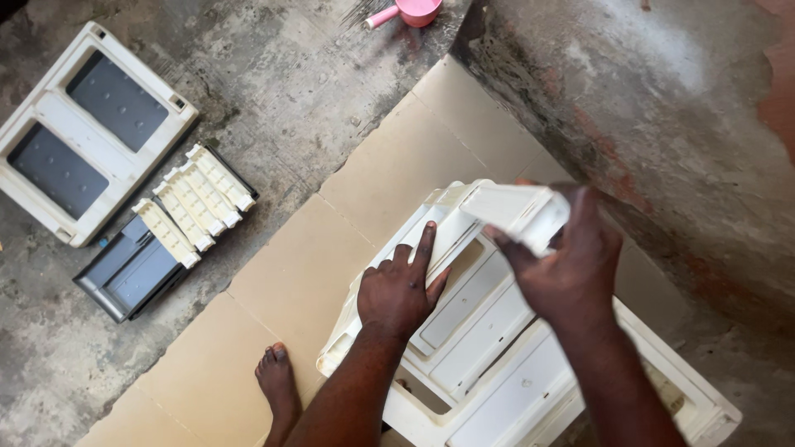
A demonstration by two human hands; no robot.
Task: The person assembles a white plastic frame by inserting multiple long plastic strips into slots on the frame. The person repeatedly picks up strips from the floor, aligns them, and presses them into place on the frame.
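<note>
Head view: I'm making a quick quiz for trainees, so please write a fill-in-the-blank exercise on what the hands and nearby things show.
1. The left hand lies flat on the large ____ plastic casing.
2. The right hand grips a white ____ panel.
3. The scoop on the concrete is ____.
4. The casing rests on sheets of ____.

Missing words: white; plastic; pink; cardboard

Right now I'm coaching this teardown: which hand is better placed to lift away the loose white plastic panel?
Right hand: its grip is already closed on the loose white plastic panel. The left hand lies flat, bracing the large white plastic housing.
</note>
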